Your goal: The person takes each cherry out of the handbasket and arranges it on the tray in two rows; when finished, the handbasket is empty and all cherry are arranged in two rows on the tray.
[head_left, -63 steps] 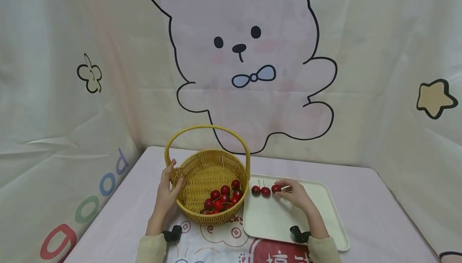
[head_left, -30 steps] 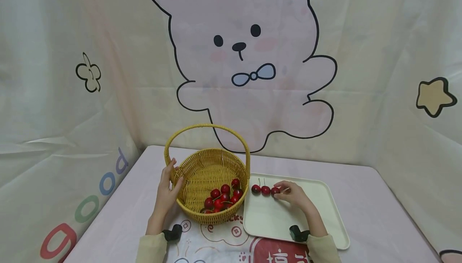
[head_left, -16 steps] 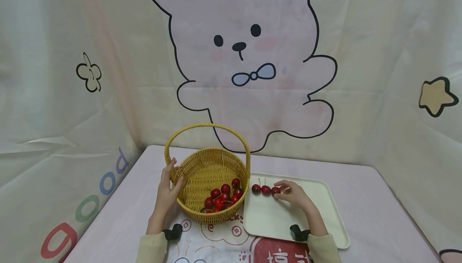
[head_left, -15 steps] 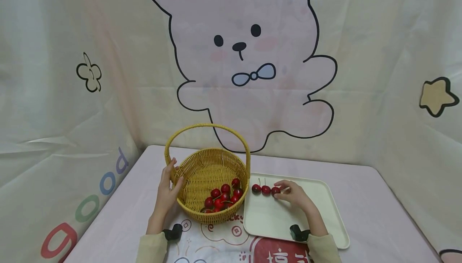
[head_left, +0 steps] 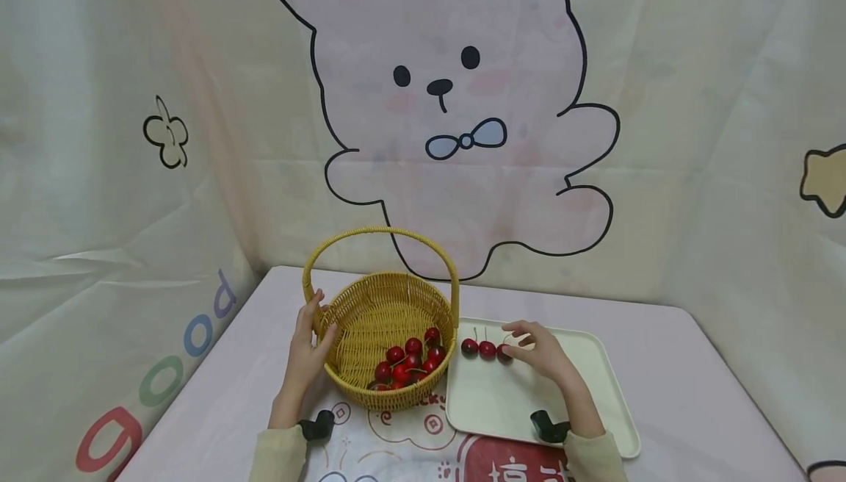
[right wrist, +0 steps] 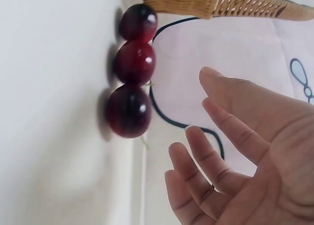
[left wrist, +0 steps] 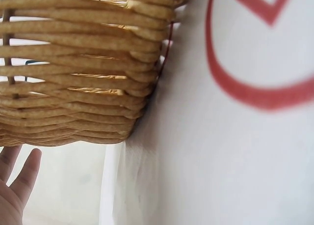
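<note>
In the head view, three cherries [head_left: 487, 350] are being borne by the cream tray [head_left: 515, 401], near its far edge, just right of the yellow basket [head_left: 370, 313]. Their row is running left to right, and the visible stems are pointing away from the wearer. A further cluster [head_left: 400, 373] is being held in the basket's near right part, beneath an upright handle [head_left: 380, 230] that is spanning left to right. The basket's left side is being touched by the left hand [head_left: 307, 353], fingers lying fairly straight. The last cherry is being partly covered by the right hand [head_left: 543, 353].

In the left wrist view, woven slats are being shown close up, beside two straight, parted fingers.

In the right wrist view, a gap hidden from above is being revealed: nothing is being gripped by the loosely spread right fingers.
</note>
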`<control>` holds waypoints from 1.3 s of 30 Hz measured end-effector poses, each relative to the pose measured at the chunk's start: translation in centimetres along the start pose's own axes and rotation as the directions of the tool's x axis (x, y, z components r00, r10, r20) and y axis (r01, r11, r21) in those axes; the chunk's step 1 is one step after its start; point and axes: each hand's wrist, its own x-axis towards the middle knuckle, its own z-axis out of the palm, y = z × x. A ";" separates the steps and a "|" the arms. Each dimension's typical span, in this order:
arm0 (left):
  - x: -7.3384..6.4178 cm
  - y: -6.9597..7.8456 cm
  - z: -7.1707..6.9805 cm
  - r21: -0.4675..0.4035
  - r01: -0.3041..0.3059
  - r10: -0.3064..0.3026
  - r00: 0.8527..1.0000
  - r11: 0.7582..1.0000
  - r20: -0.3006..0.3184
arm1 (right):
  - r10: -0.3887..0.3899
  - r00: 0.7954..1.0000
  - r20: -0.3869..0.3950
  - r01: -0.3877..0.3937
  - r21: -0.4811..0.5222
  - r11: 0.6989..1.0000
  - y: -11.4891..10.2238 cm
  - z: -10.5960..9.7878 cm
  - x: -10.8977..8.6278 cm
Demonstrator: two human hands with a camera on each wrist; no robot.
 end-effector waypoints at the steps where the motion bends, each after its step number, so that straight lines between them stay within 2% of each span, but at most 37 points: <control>1: 0.0 0.0 0.0 0.000 0.001 -0.001 1.000 1.000 0.001 | -0.012 1.000 -0.008 0.012 0.003 1.000 -0.3 -0.1 0.0; 10: 0.0 0.2 -0.1 0.011 0.009 -0.009 1.000 1.000 0.002 | -0.078 0.995 -0.055 0.080 0.035 0.996 -3.4 0.1 -0.5; 17: -0.1 0.3 0.0 0.017 0.004 -0.004 1.000 1.000 0.000 | -0.097 0.994 -0.053 0.100 0.052 0.994 -5.0 1.0 -0.7; 25: -0.2 0.3 -0.1 0.013 0.011 -0.011 1.000 1.000 -0.003 | -0.128 0.991 -0.044 0.131 0.078 0.988 -6.5 2.5 -0.8; 34: -0.3 0.3 0.0 0.019 0.027 -0.028 1.000 0.999 0.006 | -0.235 0.971 -0.052 0.239 0.078 0.968 -8.2 4.8 -1.1; 39: -0.2 0.3 -0.1 0.015 0.026 -0.026 1.000 1.000 0.004 | -0.233 0.972 -0.024 0.234 0.098 0.967 -9.0 6.1 -1.0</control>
